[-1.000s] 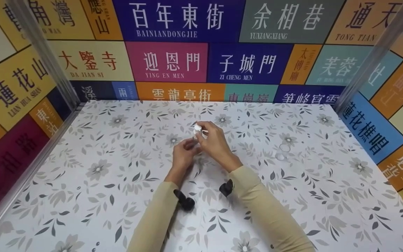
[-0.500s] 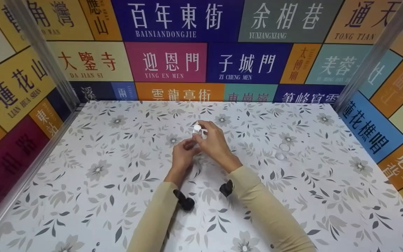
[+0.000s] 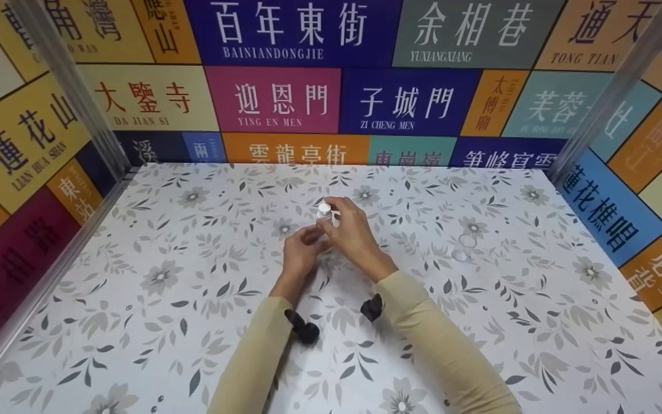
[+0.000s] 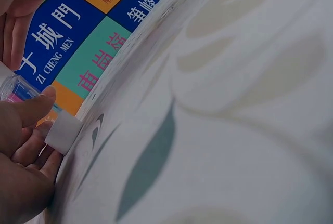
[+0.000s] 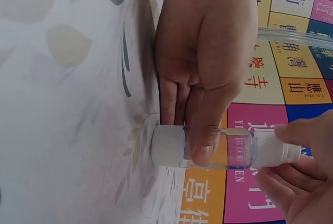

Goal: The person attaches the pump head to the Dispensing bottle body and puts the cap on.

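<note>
A small clear bottle [image 5: 234, 148] with a white base and a white collar and top stands upright between my hands. Its base appears to rest on the table. My left hand [image 3: 301, 253] grips the lower part of the bottle, and its thumb lies across the clear wall in the right wrist view. With thumb and fingers, my right hand [image 3: 354, 230] pinches the white top [image 5: 270, 149]. In the left wrist view the white base [image 4: 64, 130] shows beside the left fingers, while the upper bottle is cut off by the frame. A clear cap [image 3: 462, 255] lies on the table to the right.
The table [image 3: 193, 345] has a white cover with grey flowers and leaves. Panels with printed characters [image 3: 273, 100] rise behind it and at both sides. Transparent corner posts [image 3: 601, 109] stand at the far left and right. A black device [image 3: 305, 332] sits at each cuff.
</note>
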Motion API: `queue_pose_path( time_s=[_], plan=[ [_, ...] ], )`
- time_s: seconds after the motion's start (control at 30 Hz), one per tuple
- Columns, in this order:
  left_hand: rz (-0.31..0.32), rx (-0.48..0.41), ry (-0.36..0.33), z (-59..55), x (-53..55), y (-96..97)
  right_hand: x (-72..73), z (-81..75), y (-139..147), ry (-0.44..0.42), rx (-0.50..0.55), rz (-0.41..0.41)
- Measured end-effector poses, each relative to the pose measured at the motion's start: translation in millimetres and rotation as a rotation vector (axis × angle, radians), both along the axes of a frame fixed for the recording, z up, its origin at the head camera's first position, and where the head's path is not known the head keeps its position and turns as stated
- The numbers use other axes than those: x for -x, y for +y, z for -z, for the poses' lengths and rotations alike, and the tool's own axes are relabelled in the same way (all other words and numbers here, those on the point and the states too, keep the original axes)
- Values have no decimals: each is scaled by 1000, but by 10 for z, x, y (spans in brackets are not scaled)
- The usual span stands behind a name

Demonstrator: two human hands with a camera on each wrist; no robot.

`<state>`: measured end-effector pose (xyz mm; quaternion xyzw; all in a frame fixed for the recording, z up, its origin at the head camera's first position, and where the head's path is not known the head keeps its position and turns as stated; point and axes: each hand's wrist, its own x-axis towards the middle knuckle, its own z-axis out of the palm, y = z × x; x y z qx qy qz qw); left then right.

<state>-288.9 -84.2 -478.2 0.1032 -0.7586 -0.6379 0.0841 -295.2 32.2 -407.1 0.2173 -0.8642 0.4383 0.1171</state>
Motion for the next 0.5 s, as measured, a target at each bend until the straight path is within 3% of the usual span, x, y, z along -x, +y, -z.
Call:
queue_pose_path(
  time_s=[0.3,0.5],
  plan=[
    [9,-21,26,10,9,-4,18,-8,0,39,4,-19],
    [8,-50,27,2,-6,3,21,-17,4,19,-3,-29]
  ],
)
